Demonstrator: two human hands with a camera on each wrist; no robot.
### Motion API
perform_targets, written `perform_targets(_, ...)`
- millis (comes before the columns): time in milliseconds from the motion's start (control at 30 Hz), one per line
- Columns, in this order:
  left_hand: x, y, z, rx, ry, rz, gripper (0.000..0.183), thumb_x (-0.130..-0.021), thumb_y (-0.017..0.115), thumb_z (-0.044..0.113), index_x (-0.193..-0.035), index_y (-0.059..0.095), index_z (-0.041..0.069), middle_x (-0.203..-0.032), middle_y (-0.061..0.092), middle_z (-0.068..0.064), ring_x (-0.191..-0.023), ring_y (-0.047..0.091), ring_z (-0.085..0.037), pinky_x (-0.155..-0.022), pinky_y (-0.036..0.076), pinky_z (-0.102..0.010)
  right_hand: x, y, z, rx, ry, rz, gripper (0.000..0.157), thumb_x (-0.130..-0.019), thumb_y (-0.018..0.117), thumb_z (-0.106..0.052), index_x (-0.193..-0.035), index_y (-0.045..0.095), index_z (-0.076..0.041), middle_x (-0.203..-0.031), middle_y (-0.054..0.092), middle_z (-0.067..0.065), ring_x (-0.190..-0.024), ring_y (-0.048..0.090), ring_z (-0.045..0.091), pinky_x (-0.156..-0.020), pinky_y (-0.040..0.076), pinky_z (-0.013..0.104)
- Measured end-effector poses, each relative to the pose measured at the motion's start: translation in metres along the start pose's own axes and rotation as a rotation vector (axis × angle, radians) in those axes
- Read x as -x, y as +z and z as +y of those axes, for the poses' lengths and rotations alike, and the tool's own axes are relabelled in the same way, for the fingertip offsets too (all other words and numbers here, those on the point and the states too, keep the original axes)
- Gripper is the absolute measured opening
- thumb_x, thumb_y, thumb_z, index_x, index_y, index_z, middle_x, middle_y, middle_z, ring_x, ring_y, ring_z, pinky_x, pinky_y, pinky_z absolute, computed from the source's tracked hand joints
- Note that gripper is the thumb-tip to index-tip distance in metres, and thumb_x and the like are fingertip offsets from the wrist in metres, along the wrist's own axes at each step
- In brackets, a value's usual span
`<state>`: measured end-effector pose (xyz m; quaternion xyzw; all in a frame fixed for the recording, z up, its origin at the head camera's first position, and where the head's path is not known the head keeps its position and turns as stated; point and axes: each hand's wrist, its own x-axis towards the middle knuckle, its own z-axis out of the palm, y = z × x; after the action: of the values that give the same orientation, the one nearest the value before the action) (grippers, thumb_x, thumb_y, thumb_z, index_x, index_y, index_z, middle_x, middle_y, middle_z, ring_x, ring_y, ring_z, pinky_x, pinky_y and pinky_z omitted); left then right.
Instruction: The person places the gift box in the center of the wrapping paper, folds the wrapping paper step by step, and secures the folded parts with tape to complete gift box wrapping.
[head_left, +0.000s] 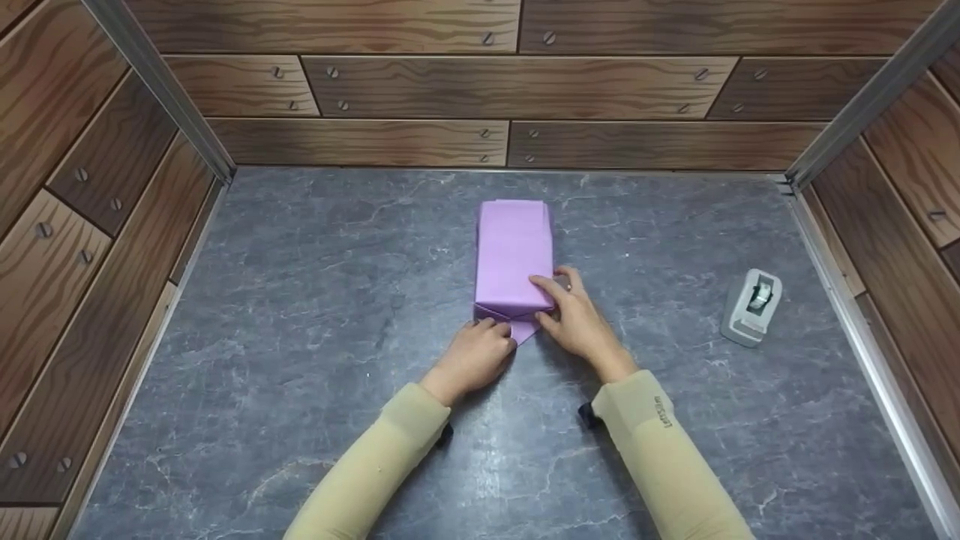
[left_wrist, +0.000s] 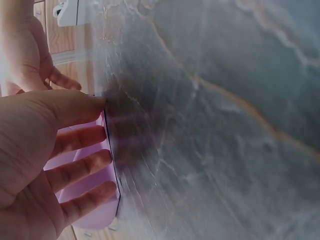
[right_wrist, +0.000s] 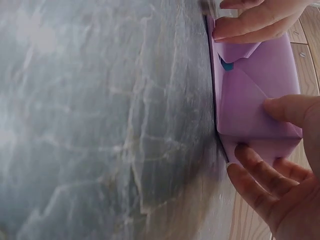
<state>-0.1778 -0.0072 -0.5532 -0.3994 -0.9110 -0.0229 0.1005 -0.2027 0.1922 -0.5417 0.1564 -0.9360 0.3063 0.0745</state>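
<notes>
Firstly, the grip: over my remote feed I find the right hand (head_left: 581,324) holding a near corner of the purple-wrapped box (head_left: 514,255), thumb against the end folds, one finger over the top, others down the right side. The left hand (head_left: 474,352) has its fingers at the foot of that same end, by the triangular paper flap (head_left: 525,331); I cannot tell whether thumb and finger pinch it.

The box lies lengthwise on the dark marbled tabletop (head_left: 315,300), near the middle, its unfinished end towards the person. A gap in the folds exposes a small blue patch (right_wrist: 227,65), presumably the contents.

Handling assessment: I judge the load light to moderate, the body stiff, as its edges run straight under the paper. The wrapping is the weak part: thin, smooth, liable to crease or tear, and apt to spring open at the folds. I would brace by the long sides close to the end, palm pressure low, and take the flap at its base, never by the tip alone. The smooth tabletop may let the box slide away under a push.

Well apart to the right stands a grey tape dispenser (head_left: 752,309), touched by neither hand.
</notes>
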Motion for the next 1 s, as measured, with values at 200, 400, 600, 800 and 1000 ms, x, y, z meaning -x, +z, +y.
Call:
perform_targets(200,-0.0035,0.0002,0.0022,-0.044,0.003,0.032,0.017,-0.087,0.055,0.021,-0.080,0.069,0.015,-0.084,0.059,-0.001,-0.076,0.055,-0.021,-0.061,0.045,-0.037,-0.0012,-0.0024,0.0009,0.031,-0.020,-0.025,0.056,-0.079,0.069,-0.015,-0.131,0.049,-0.021,-0.144,0.027,0.003,-0.126,0.035,0.026,-0.097,0.034,0.041)
perform_targets(400,-0.0089,-0.0008,0.0010,-0.127,0.031,0.078,0.014,-0.086,0.056,0.018,-0.080,0.068,0.017,-0.084,0.060,-0.001,-0.077,0.056,-0.021,-0.062,0.045,-0.037,-0.0023,-0.0038,0.0012,0.035,-0.024,-0.038,0.056,-0.079,0.069,-0.016,-0.132,0.049,-0.021,-0.143,0.030,0.001,-0.126,0.034,0.024,-0.099,0.033,0.039)
perform_targets(600,-0.0099,0.0000,0.0003,-0.142,0.056,0.101,0.013,-0.086,0.056,0.017,-0.079,0.067,0.016,-0.081,0.059,-0.001,-0.072,0.057,-0.021,-0.059,0.044,-0.036,-0.0024,-0.0040,0.0015,0.026,-0.038,-0.037,0.055,-0.079,0.069,-0.015,-0.131,0.050,-0.018,-0.143,0.030,0.002,-0.126,0.034,0.024,-0.100,0.032,0.039)
perform_targets(800,-0.0086,-0.0008,0.0011,-0.101,0.073,0.108,0.014,-0.086,0.055,0.016,-0.078,0.066,0.014,-0.076,0.057,0.000,-0.064,0.057,-0.020,-0.055,0.043,-0.035,-0.0034,-0.0032,0.0016,0.012,-0.040,-0.035,0.054,-0.078,0.070,-0.012,-0.129,0.052,-0.016,-0.142,0.031,0.002,-0.126,0.034,0.022,-0.099,0.032,0.037)
perform_targets(1000,-0.0069,-0.0023,0.0003,-0.060,0.075,0.133,0.016,-0.087,0.054,0.016,-0.077,0.066,0.013,-0.074,0.056,-0.001,-0.058,0.055,-0.019,-0.050,0.043,-0.034,-0.0031,-0.0024,0.0003,0.011,-0.034,-0.031,0.055,-0.078,0.070,-0.012,-0.130,0.052,-0.016,-0.142,0.031,0.002,-0.126,0.035,0.022,-0.099,0.033,0.037)
